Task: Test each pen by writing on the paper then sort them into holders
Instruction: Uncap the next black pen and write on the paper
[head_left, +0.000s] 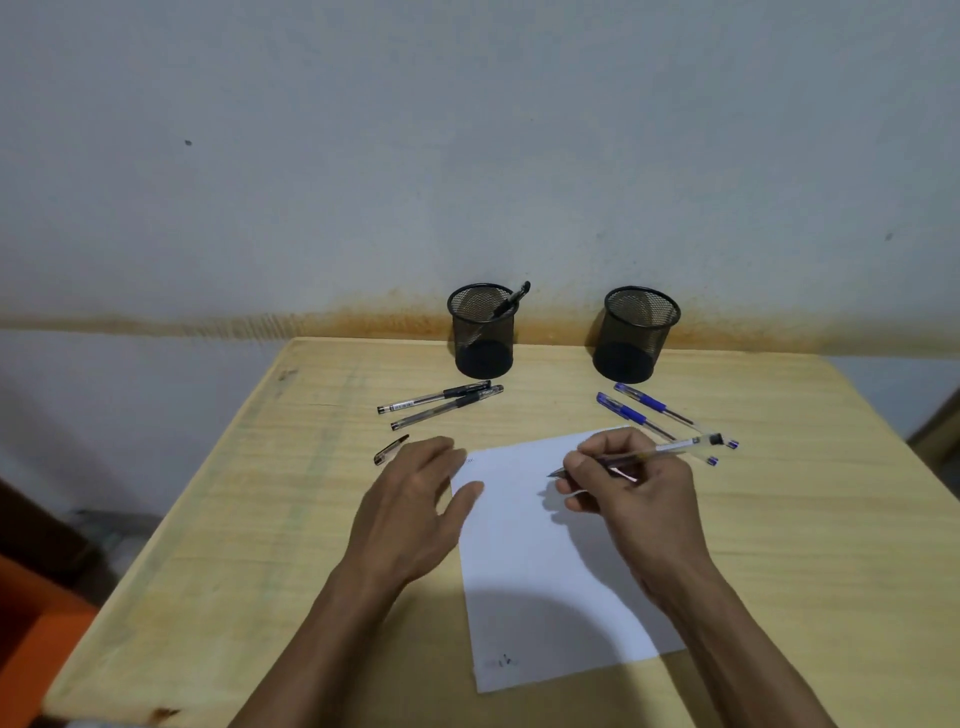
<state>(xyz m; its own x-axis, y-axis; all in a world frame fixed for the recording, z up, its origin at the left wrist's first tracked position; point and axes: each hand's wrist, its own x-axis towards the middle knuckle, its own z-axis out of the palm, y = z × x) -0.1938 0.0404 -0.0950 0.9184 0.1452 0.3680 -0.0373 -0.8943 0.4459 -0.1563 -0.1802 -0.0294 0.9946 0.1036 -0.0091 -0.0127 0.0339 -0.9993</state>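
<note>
Pens (439, 404) beside left holder (483, 331)

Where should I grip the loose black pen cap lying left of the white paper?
Pinch the black pen cap across its middle, coming from above. It lies flat and slantwise on the wooden table, clear of the left hand, so its long sides are free.

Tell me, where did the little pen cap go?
In the head view the pen cap lies on the table, left of the left hand, just in front of the two black pens.
</note>
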